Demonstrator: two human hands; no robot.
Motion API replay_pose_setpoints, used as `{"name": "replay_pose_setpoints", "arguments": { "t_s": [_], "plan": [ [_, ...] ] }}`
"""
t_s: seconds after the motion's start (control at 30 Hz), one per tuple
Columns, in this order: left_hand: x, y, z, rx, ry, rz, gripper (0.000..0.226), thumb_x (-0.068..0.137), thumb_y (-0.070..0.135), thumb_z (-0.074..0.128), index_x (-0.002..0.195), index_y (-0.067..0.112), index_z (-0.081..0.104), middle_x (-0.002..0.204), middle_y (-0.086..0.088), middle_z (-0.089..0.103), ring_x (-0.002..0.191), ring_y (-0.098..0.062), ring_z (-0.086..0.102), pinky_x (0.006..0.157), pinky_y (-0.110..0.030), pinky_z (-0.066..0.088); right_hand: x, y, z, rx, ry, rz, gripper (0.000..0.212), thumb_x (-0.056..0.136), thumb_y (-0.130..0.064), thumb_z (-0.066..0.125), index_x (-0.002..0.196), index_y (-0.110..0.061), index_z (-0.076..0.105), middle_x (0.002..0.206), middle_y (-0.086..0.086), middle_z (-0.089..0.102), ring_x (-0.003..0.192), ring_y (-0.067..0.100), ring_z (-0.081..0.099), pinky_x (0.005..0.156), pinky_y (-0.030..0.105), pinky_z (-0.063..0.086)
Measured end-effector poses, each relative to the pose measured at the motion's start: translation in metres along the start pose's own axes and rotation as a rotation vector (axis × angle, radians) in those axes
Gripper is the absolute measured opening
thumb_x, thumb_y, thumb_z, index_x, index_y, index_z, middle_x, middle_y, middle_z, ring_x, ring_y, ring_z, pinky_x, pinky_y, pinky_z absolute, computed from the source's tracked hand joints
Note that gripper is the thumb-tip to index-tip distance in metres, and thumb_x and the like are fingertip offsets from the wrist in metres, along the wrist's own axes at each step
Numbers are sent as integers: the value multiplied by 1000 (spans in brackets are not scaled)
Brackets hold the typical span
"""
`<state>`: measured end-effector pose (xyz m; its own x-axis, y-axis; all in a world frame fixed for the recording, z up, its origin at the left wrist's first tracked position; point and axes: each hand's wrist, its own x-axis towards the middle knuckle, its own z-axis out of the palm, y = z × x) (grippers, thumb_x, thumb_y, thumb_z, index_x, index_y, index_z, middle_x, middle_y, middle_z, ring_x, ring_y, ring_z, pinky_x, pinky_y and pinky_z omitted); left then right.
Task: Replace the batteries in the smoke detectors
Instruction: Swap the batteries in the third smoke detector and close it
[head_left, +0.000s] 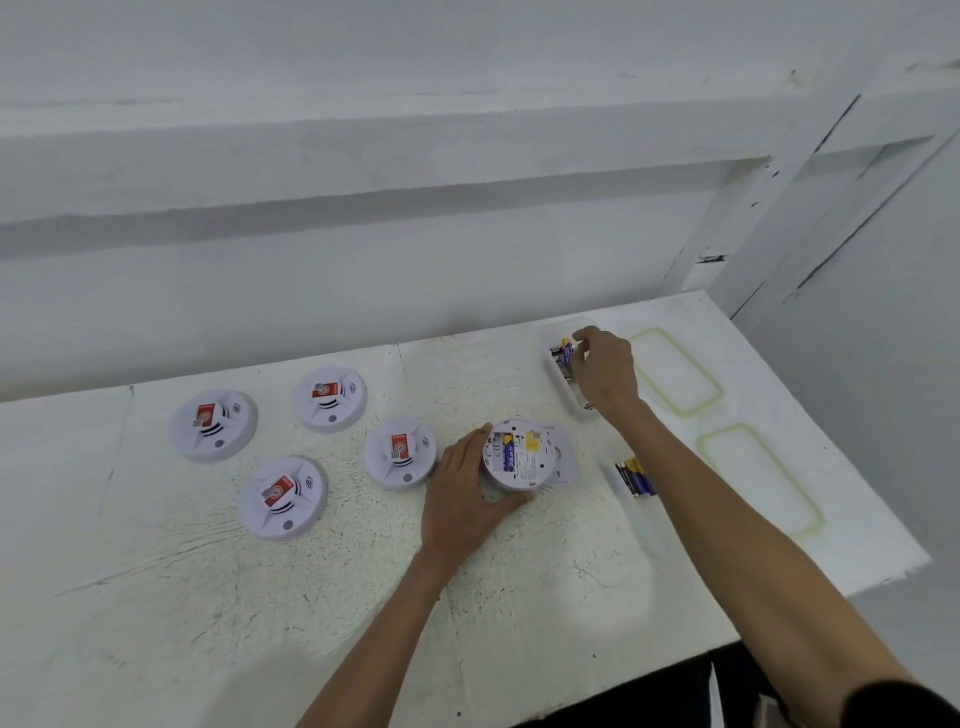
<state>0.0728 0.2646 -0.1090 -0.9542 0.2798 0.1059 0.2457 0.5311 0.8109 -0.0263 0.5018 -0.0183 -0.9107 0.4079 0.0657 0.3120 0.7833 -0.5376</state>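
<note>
The left hand (457, 501) curls its fingers round the upturned detector (522, 460) midway along the worktop, while the right hand (605, 371) pinches a battery (566, 351) in the tray (558, 383) by the far right corner, seemingly fetching a fresh cell that next needs seating, polarity matched.

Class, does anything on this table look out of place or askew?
Only the round white smoke detector gripped by the left hand: it lies back-up with its battery bay open, while the other four sit face-up. Nothing looks damaged.
</note>
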Motion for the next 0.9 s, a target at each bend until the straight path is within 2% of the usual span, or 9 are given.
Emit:
{"name": "replay_pose_setpoints", "arguments": {
  "t_s": [0.07, 0.23, 0.3, 0.43, 0.6, 0.73, 0.9],
  "plan": [
    [0, -1, 1, 1, 4, 0, 104, 69, 74, 78, 153, 23, 42, 151, 9, 51, 137, -9, 46, 116, -28, 35, 12, 7, 7, -63, -71, -4, 35, 98, -11, 50, 131, -5, 58, 120, 19, 66, 115, 35, 58, 94, 42, 50],
    [1, 0, 1, 6, 6, -10, 106, 69, 79, 74, 153, 23, 41, 152, 9, 50, 138, -8, 46, 117, -29, 36, 35, 14, 18, -183, -194, -29, 43, 100, -18, 53, 142, -10, 49, 136, 16, 57, 127, 33, 51, 100, 40, 47],
    [1, 0, 1, 12, 10, -6, 107, 69, 80, 73, 154, 24, 41, 152, 10, 50, 138, -8, 46, 117, -30, 36, 38, 15, 20, -193, -185, -27, 42, 99, -20, 55, 139, -10, 52, 134, 16, 59, 125, 33, 52, 98, 42, 49],
    [2, -2, 1, 18, 14, -5, 106, 69, 81, 72, 153, 24, 41, 151, 11, 50, 137, -7, 46, 117, -32, 37, 37, 15, 22, -162, -150, 6, 40, 95, -23, 59, 134, -13, 54, 121, 16, 64, 110, 34, 60, 84, 40, 54],
    [3, -3, 4, 31, 16, -2, 105, 69, 79, 74, 152, 22, 44, 150, 9, 52, 136, -9, 49, 115, -38, 42, 34, 11, 26, -141, -125, 58, 41, 93, -17, 59, 133, -13, 51, 119, 19, 58, 105, 34, 59, 76, 36, 50],
    [3, -3, 3, 30, 11, -13, 103, 69, 76, 77, 152, 24, 44, 149, 11, 53, 135, -8, 49, 114, -37, 43, 34, 6, 32, -136, -99, 49, 38, 93, -4, 52, 131, -7, 51, 119, 19, 61, 118, 34, 50, 80, 39, 48],
    [2, 0, 1, 34, 10, -10, 103, 70, 76, 77, 152, 25, 43, 150, 11, 52, 136, -7, 48, 115, -34, 41, 31, 8, 29, -204, -128, -19, 40, 94, -7, 54, 134, -6, 50, 129, 17, 56, 122, 34, 45, 90, 39, 44]
  ]
}}
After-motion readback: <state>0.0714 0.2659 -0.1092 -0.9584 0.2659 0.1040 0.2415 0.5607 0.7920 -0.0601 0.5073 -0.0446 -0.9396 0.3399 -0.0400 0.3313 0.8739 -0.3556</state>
